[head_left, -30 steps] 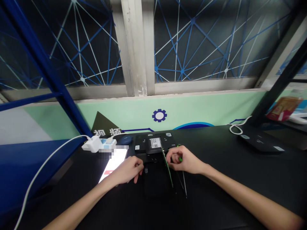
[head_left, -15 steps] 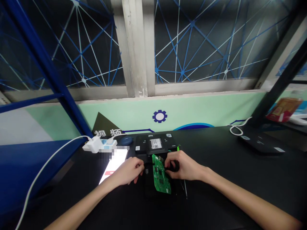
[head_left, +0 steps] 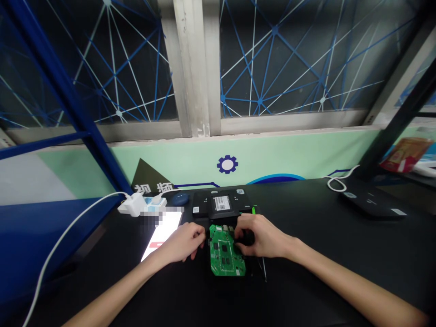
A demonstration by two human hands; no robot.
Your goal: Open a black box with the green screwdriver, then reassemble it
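Note:
My right hand pinches the right edge of a green circuit board. The board's broad face, with dark chips and metal connectors at the far edge, is turned up toward me. To its left is my left hand, with curled fingers close to the board's left edge; whatever they may hold is hidden. A thin metal shaft shows below my right hand and a bright green piece above it; the hand hides whatever lies between.
Behind the board lies a black device casing with a white label. A lit screen is beside my left forearm. Farther left are a white power strip with a charger and a blue mouse. Another black casing lies right.
The circuit board has turned from a steep tilt to lie flatter, showing more of its face and reaching farther left. Both hands stay nearly in place.

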